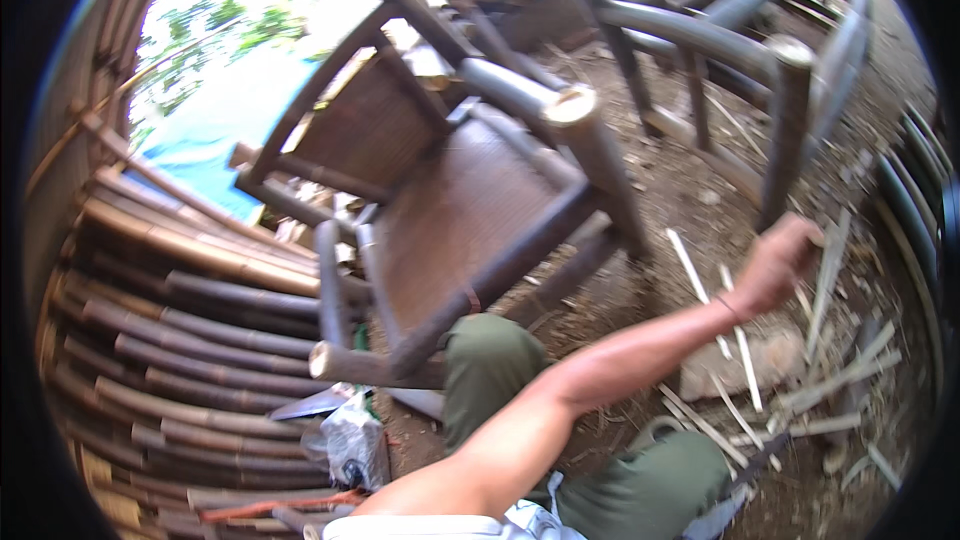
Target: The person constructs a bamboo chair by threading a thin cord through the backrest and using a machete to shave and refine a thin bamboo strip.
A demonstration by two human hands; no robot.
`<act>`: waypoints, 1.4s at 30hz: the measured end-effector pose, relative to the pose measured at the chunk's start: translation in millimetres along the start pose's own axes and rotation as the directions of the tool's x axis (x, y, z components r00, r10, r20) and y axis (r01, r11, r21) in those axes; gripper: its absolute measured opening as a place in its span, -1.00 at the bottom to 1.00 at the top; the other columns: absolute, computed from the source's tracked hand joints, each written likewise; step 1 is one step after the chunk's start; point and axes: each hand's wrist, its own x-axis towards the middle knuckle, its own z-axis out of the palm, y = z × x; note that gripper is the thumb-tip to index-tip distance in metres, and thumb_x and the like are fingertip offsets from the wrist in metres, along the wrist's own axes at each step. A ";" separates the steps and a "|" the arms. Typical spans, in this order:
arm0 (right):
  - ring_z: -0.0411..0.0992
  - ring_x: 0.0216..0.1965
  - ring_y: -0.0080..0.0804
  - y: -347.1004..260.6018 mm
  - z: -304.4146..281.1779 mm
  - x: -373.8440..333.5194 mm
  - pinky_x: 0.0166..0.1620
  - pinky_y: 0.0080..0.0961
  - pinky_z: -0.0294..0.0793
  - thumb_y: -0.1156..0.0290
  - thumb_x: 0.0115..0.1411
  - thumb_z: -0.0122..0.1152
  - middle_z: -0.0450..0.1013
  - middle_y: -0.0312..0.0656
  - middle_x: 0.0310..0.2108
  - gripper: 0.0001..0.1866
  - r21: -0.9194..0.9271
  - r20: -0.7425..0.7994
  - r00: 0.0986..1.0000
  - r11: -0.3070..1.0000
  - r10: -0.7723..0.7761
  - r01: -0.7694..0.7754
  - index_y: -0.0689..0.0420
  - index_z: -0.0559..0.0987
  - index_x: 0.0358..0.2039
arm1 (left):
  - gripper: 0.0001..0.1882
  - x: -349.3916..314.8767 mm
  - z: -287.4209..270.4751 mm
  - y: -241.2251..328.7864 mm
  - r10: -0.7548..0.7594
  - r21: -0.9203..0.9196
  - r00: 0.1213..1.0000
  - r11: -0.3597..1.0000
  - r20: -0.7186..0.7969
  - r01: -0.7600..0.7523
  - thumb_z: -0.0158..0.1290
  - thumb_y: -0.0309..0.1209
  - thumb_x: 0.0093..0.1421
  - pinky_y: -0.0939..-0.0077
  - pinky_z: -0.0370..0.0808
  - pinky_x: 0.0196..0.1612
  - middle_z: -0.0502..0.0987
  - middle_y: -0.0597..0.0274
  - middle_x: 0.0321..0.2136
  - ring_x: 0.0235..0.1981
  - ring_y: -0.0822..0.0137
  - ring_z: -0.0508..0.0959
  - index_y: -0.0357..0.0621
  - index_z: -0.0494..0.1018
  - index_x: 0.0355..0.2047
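the left hand [782, 260] is right of the brown chair [465, 215], beside pale strips [829, 282]; fingers curled, what they hold i cannot tell.

- The floor [700, 175] is bare brown earth, littered with shavings.
- Pale strips [742, 340] lie scattered at the right, some crossing.
- A light slab [778, 360] lies among them.
- A dark chair [470, 200] rests on the earth.
- Beyond it, a frame [690, 55] has its legs on the ground.
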 end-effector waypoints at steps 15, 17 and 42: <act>0.40 -0.60 -0.61 -152.9 -180.5 58.5 -0.53 -0.61 0.50 0.36 0.45 -0.10 0.45 -0.21 -0.36 -0.46 0.863 0.271 0.941 0.485 -0.204 -0.144 0.22 0.17 0.39 | -0.68 -12.1 -33.9 25.2 -0.075 -0.328 0.976 0.934 0.205 0.140 0.15 -0.75 0.20 0.62 0.61 -0.07 0.44 0.34 -0.18 -0.17 0.49 0.60 -0.21 0.40 -0.08; 0.49 -0.52 -0.48 -175.7 -187.0 68.8 -0.50 -0.52 0.51 0.46 0.40 -0.02 0.50 -0.10 -0.32 -0.61 0.800 0.346 0.903 0.583 -0.253 -0.143 0.34 0.40 0.19 | -0.68 -17.8 -37.6 29.1 -0.050 -0.317 0.974 0.941 0.219 0.120 0.16 -0.76 0.19 0.59 0.61 -0.04 0.42 0.34 -0.19 -0.17 0.47 0.59 -0.22 0.41 -0.10; 0.50 -0.50 -0.04 -194.6 -179.9 83.3 -0.47 -0.19 0.49 0.65 0.08 0.25 0.52 0.19 -0.27 -0.66 0.602 0.384 0.841 0.794 -0.382 0.086 0.41 0.49 -0.09 | -0.73 -20.8 -33.4 31.3 0.034 -0.275 0.972 0.961 0.233 0.032 0.20 -0.73 0.13 0.48 0.71 -0.05 0.47 0.24 -0.28 -0.19 0.39 0.61 -0.23 0.48 -0.18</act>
